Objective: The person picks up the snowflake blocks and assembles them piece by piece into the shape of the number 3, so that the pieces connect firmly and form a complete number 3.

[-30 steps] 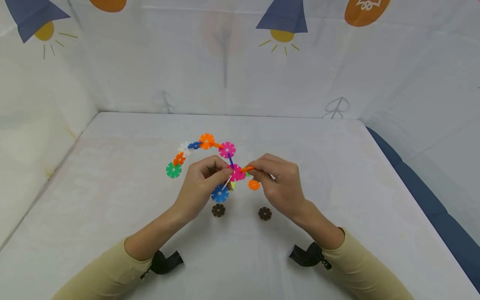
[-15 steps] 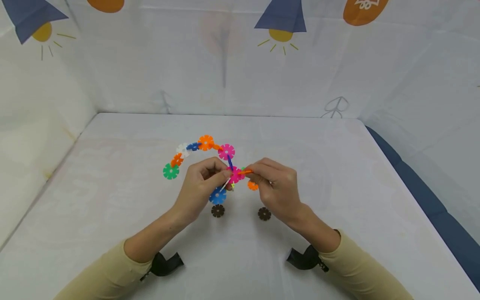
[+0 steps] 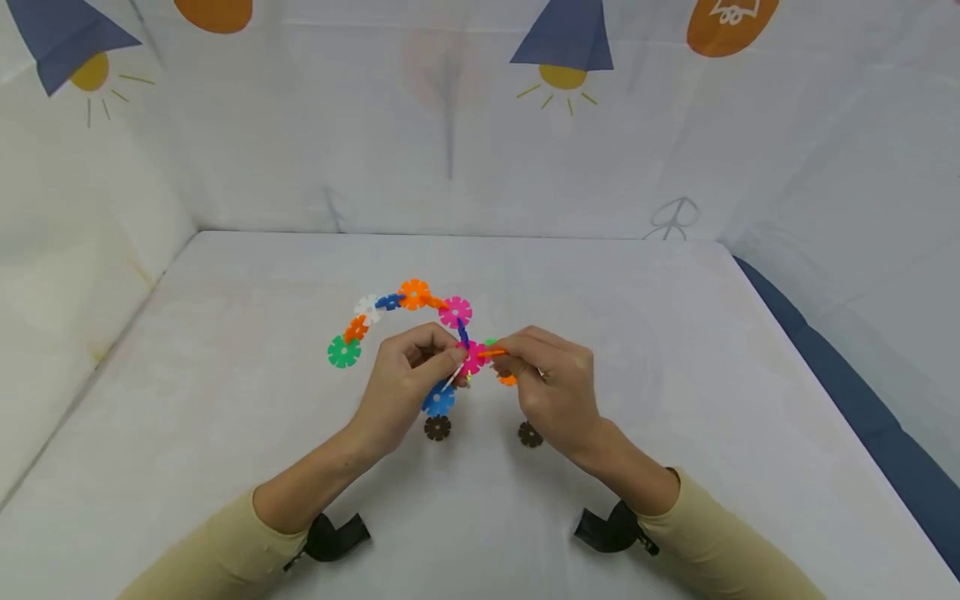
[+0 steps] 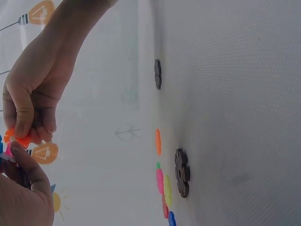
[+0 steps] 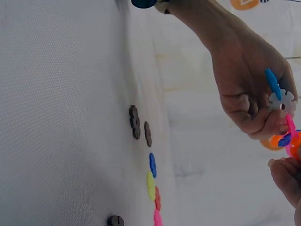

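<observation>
Orange disc (image 3: 491, 353), pinched in the right hand (image 3: 557, 375), sits at the pink disc (image 3: 472, 359) of a chain (image 3: 414, 293) pinched in the left hand (image 3: 405, 377), above the bench (image 3: 675, 350); poor alignment or uneven pressure could make it slip or loosen the chain.

No text, label, brand, number or sign can be read.

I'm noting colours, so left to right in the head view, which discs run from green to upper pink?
Green disc, first orange disc, white disc, dark blue disc, second orange disc, third orange disc, upper pink disc.
</observation>
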`<action>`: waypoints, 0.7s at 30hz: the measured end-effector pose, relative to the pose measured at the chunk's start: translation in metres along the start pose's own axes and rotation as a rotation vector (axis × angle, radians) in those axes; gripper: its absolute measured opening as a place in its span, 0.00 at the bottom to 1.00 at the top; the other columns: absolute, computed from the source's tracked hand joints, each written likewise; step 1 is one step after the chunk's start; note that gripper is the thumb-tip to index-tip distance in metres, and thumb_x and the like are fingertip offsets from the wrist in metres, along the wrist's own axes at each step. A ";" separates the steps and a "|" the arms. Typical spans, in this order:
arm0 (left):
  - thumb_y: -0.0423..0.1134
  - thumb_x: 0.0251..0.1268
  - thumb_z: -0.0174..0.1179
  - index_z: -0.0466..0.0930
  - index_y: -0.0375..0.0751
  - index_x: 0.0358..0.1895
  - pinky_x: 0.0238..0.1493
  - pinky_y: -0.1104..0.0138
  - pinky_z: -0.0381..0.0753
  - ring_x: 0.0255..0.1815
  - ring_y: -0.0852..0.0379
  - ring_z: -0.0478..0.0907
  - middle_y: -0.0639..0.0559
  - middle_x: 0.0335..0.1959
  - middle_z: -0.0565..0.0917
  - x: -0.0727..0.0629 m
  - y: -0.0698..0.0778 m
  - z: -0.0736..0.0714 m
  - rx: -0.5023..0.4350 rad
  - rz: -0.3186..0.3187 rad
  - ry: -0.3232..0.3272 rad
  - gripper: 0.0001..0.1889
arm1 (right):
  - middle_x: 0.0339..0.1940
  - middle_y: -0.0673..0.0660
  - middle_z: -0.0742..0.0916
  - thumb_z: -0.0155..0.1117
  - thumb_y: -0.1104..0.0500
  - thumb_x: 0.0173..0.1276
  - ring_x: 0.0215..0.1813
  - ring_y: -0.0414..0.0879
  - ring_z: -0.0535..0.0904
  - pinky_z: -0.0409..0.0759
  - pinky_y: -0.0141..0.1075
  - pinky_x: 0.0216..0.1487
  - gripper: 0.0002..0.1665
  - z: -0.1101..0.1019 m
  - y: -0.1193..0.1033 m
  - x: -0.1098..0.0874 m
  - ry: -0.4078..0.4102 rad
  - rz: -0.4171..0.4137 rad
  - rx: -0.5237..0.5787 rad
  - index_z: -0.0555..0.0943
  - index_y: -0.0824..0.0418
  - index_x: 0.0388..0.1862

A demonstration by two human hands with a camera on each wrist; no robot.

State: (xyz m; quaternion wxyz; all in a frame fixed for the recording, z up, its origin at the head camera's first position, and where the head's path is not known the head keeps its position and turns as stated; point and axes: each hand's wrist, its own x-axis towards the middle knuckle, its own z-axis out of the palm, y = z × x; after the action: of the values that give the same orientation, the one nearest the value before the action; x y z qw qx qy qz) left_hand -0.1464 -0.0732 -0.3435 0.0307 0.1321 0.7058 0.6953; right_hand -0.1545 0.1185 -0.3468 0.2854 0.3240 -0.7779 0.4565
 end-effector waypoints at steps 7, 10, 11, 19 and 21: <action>0.36 0.70 0.55 0.77 0.36 0.32 0.34 0.65 0.82 0.33 0.40 0.80 0.48 0.26 0.79 -0.002 -0.002 0.003 -0.017 -0.005 0.003 0.09 | 0.26 0.59 0.88 0.64 0.76 0.62 0.26 0.45 0.87 0.84 0.27 0.35 0.07 0.002 -0.001 -0.003 0.017 0.012 0.036 0.87 0.68 0.32; 0.36 0.70 0.54 0.77 0.35 0.32 0.34 0.65 0.82 0.32 0.42 0.80 0.48 0.27 0.79 -0.002 -0.003 0.003 -0.016 -0.010 0.001 0.09 | 0.26 0.58 0.88 0.64 0.75 0.63 0.25 0.44 0.86 0.84 0.27 0.33 0.07 0.003 -0.001 -0.004 0.026 0.009 0.048 0.87 0.68 0.32; 0.36 0.70 0.54 0.77 0.35 0.33 0.34 0.65 0.82 0.32 0.44 0.80 0.49 0.27 0.79 -0.002 -0.003 0.003 -0.016 -0.014 0.000 0.09 | 0.25 0.58 0.88 0.64 0.75 0.63 0.25 0.44 0.85 0.84 0.27 0.32 0.07 0.003 0.000 -0.005 0.028 0.007 0.055 0.87 0.67 0.32; 0.37 0.70 0.54 0.77 0.36 0.34 0.34 0.65 0.82 0.32 0.49 0.81 0.49 0.27 0.80 -0.002 -0.006 0.004 -0.023 -0.016 -0.023 0.09 | 0.23 0.58 0.87 0.63 0.76 0.63 0.24 0.42 0.84 0.83 0.27 0.30 0.08 0.005 0.001 -0.007 0.031 -0.008 0.095 0.87 0.67 0.32; 0.37 0.71 0.54 0.77 0.35 0.34 0.35 0.65 0.82 0.32 0.50 0.81 0.49 0.27 0.80 -0.002 -0.006 0.003 -0.028 -0.017 -0.039 0.09 | 0.24 0.58 0.87 0.63 0.75 0.63 0.24 0.42 0.84 0.82 0.26 0.29 0.08 0.004 0.001 -0.008 0.031 -0.010 0.092 0.87 0.67 0.32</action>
State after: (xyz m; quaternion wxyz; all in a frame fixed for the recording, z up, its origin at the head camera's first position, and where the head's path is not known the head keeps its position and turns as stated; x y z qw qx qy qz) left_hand -0.1445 -0.0704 -0.3496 0.0524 0.1394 0.6961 0.7023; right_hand -0.1510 0.1169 -0.3546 0.2845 0.3337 -0.7498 0.4955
